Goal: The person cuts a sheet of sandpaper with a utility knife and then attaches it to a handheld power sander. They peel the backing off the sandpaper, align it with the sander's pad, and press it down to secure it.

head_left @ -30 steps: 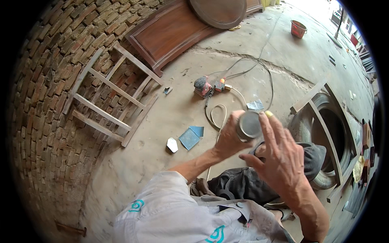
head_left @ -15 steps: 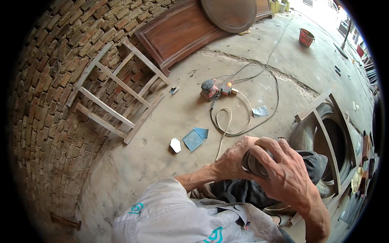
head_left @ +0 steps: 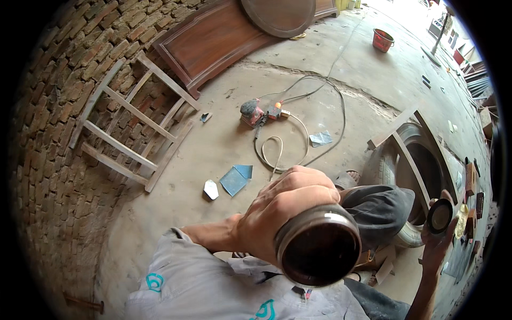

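My left hand (head_left: 288, 208) is wrapped round a wide-mouthed metal flask (head_left: 320, 250), raised close to me and tilted so its opening faces me. The inside looks dark brown; whether liquid is in it I cannot tell. Off to the right, my right hand (head_left: 434, 250) grips a round dark lid (head_left: 440, 216) with a paler centre, apart from the flask. Beneath the hands is my knee in dark grey trousers (head_left: 378, 210).
A wooden frame (head_left: 136, 120) leans on the brick wall at left. A corded sander (head_left: 252, 112) lies by looped cables. Blue sandpaper (head_left: 234, 181) is on the floor. A tyre (head_left: 416, 170) carries wooden pieces at right. Farther off are a brown panel (head_left: 213, 42) and red bucket (head_left: 382, 40).
The lid has come off the flask and moved right in my right hand. My left hand has tilted the now open flask toward me. The whole view has shifted slightly.
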A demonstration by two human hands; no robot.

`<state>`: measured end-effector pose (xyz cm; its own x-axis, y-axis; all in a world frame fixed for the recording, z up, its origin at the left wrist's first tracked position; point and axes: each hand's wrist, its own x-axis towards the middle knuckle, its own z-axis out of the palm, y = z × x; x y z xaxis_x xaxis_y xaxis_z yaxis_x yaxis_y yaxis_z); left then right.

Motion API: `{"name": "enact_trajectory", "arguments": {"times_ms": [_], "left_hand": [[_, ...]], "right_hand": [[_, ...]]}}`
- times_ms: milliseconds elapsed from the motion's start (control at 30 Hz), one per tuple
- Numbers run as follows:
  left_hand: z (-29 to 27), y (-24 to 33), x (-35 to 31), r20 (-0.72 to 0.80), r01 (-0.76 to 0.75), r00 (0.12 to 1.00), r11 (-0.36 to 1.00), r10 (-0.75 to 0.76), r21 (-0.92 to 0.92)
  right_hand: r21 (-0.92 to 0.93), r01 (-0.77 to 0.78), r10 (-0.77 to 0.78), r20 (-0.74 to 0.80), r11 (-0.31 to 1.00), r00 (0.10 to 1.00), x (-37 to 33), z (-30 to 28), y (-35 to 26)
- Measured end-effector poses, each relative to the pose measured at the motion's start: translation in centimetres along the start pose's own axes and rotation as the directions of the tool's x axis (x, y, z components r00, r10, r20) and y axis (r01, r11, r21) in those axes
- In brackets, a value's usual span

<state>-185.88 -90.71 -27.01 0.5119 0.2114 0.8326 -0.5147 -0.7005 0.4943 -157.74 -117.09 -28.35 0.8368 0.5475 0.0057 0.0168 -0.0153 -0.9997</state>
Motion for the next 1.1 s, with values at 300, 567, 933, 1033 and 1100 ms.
{"name": "enact_trajectory", "arguments": {"times_ms": [300,567,933,1033,1100], "left_hand": [[3.5,2.4,3.1,-0.141,-0.159,0.979,0.985,0.149,-0.063],[5.4,5.1,5.3,-0.116,-0.035,0.992,0.999,0.038,0.029],[6.7,7.8,7.3,-0.138,-0.071,0.985,0.970,0.105,0.233],[6.8,8.5,7.9,-0.139,-0.077,0.983,0.954,0.121,0.289],[6.8,9.1,8.4,-0.137,-0.091,0.981,0.948,0.138,0.306]], "right_hand": [[0.191,-0.196,0.215,-0.080,0.962,0.973,-0.4,-9.4,8.3],[0.239,-0.258,0.297,-0.146,0.936,0.944,-1.4,-9.7,9.1],[0.251,-0.234,0.280,-0.165,0.939,0.946,-1.3,-10.2,9.3],[0.271,-0.235,0.283,-0.153,0.933,0.947,-1.4,-9.9,9.1],[0.271,-0.218,0.266,-0.155,0.938,0.951,-1.6,-10.1,8.7]]}}
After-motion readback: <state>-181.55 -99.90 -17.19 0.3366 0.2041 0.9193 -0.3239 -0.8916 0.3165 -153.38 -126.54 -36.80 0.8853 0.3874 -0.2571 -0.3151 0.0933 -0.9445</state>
